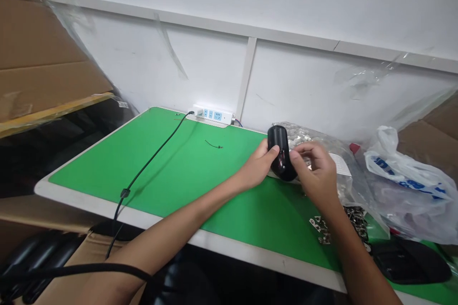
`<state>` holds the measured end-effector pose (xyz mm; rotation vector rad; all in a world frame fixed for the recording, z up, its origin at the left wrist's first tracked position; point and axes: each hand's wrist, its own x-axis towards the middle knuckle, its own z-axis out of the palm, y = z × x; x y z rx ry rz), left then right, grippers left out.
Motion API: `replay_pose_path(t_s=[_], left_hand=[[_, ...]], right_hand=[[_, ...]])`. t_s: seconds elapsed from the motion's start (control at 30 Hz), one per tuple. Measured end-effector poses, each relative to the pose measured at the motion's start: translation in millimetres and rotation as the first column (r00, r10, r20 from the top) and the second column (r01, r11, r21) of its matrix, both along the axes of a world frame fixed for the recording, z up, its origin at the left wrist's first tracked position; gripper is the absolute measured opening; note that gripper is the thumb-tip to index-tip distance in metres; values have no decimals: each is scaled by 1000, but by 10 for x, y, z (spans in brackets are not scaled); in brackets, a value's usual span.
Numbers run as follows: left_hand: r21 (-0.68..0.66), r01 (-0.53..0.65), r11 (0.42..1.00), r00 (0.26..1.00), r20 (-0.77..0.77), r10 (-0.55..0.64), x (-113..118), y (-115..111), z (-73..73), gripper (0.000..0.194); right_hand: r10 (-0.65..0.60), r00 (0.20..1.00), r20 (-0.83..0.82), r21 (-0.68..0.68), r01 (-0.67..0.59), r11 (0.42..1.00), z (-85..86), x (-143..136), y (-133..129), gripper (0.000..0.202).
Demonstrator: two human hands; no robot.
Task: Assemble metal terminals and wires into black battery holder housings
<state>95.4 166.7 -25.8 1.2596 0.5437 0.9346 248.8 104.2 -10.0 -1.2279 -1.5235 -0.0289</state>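
A glossy black rounded object (282, 155) is held up over the right part of the green table mat (171, 167). My left hand (260, 164) grips it from the left, with the thumb lying across its front. On its right side, my right hand (317, 169) has thumb and index finger pinched together at the object's edge; anything small between them is hidden. Behind the hands lies a clear plastic bag (343, 171) of small parts. Several small metal pieces (318, 228) lie on the mat beside my right forearm.
A white power strip (214, 114) stands against the wall, with a black cable (153, 155) running across the mat's left side. White plastic bags (411, 186) and a flat black piece (411, 261) occupy the right end. Cardboard boxes (46, 43) stand at left.
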Motion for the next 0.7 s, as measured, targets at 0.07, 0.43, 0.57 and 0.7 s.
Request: replay_pose_path(t_s=[0.07,0.43,0.57,0.7], left_hand=[[153,-81,985,997,25,78,-3,-14,-11,36],[400,-122,908,986,-57,158,-25,-124,-29,42],[401,-143,905,983,-45,176,-13,-136,-59,42],[368,-158,916,981,-49,189,-2,-162,-88,41]], right_hand=[[-15,999,41,-68,18,998,-7,-72,-9,13],[-64,981,-185,-47,56,997,-63,-267,-28,17],[-73,967,-242,-25,69,997,-81,-318,-36,17],[-96,962,-257,-24,93,995,-102,-355,-46,19]])
